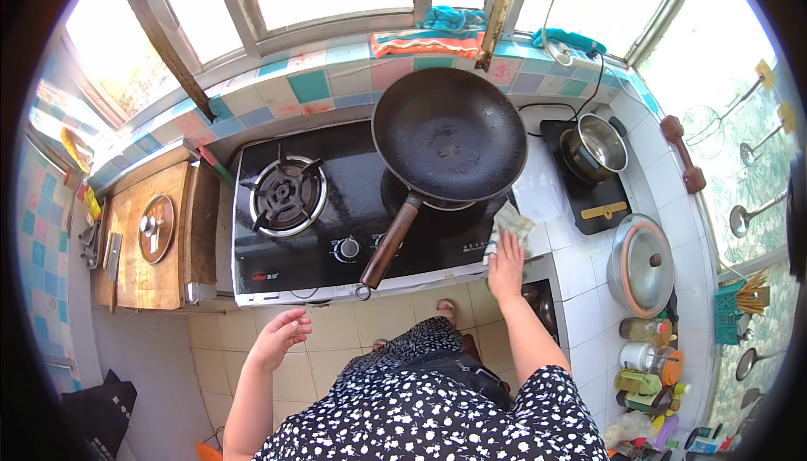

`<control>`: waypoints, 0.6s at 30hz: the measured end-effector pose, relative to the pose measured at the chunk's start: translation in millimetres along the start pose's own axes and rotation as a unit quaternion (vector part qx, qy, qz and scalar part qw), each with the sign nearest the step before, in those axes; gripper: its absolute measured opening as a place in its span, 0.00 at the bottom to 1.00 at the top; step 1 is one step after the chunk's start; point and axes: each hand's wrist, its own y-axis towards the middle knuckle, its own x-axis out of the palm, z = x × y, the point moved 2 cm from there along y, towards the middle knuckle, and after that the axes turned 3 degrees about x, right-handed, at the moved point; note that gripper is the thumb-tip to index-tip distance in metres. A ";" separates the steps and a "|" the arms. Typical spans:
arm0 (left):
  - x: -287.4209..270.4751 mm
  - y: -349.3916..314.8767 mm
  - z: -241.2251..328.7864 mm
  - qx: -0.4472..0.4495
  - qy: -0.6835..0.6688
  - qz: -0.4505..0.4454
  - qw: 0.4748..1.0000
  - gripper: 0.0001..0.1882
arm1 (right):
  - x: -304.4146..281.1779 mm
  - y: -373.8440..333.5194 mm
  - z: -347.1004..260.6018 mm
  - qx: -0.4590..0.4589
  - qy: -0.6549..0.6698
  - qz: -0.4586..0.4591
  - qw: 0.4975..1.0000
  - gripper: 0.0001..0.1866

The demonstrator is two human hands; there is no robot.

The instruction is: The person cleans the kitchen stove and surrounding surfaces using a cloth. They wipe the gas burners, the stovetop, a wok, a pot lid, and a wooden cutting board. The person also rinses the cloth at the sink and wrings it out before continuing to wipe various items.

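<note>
My right hand [506,266] presses a pale, light-coloured cloth [513,224] onto the right front corner of the black glass gas stove [336,266]. Over the right burner sits a large dark wok [450,137], its wooden handle [391,242] pointing toward me and to the left. That burner is mostly hidden under the wok. In front of the stove, above the floor, hangs my left hand [282,337]; it holds nothing and its fingers are loosely bent. The left burner [287,195] is bare, with a control knob [345,248] near it.
On the left a wooden board [168,280] bears a round lid [156,230] and a knife [113,257]. To the right stand a steel pot [602,143] on a black cooktop [580,200], a lidded pan [643,263] and several condiment bottles [643,356]. Folded towels [429,42] lie on the windowsill.
</note>
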 end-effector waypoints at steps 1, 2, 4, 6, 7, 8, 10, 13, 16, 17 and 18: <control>4.0 3.4 -4.9 -0.009 -0.003 0.000 1.000 0.17 | 2.9 0.5 -8.0 -0.024 0.017 -0.007 1.000 0.26; 7.5 3.7 -9.4 -0.015 0.001 0.000 1.000 0.17 | 3.6 1.7 -20.6 -0.052 0.036 -0.016 0.998 0.26; 21.6 10.9 -13.8 -0.032 0.013 -0.005 0.999 0.17 | 1.3 4.1 -22.3 -0.066 0.036 -0.023 0.997 0.26; 32.3 14.1 -11.6 -0.033 0.036 -0.005 0.999 0.17 | -7.5 10.0 -14.2 -0.065 0.023 -0.044 0.997 0.26; 37.8 15.7 -10.2 -0.031 0.046 -0.002 0.998 0.17 | -8.5 13.7 -6.0 -0.054 0.009 -0.043 0.998 0.26; 45.1 20.5 -7.5 -0.028 0.058 -0.002 0.998 0.17 | -9.3 19.3 3.8 -0.041 -0.006 -0.040 0.998 0.26; 51.6 28.7 -6.1 -0.026 0.057 0.017 0.998 0.17 | -7.0 23.3 12.3 -0.008 -0.010 -0.037 0.999 0.27; 62.2 34.7 -11.1 -0.030 0.041 0.052 0.997 0.16 | -7.9 23.2 -5.6 -0.033 -0.059 -0.037 0.997 0.27; 85.6 37.7 -25.5 -0.036 0.021 0.070 0.997 0.16 | -8.8 13.2 -31.3 -0.246 -0.002 -0.121 0.962 0.28; 94.2 40.1 -27.9 -0.037 0.019 0.070 0.997 0.16 | -4.5 11.1 -40.5 -0.292 0.010 -0.124 0.948 0.28; 101.7 41.4 -30.8 -0.052 0.024 0.070 0.996 0.16 | 0.5 9.5 -52.0 -0.337 0.021 -0.127 0.933 0.29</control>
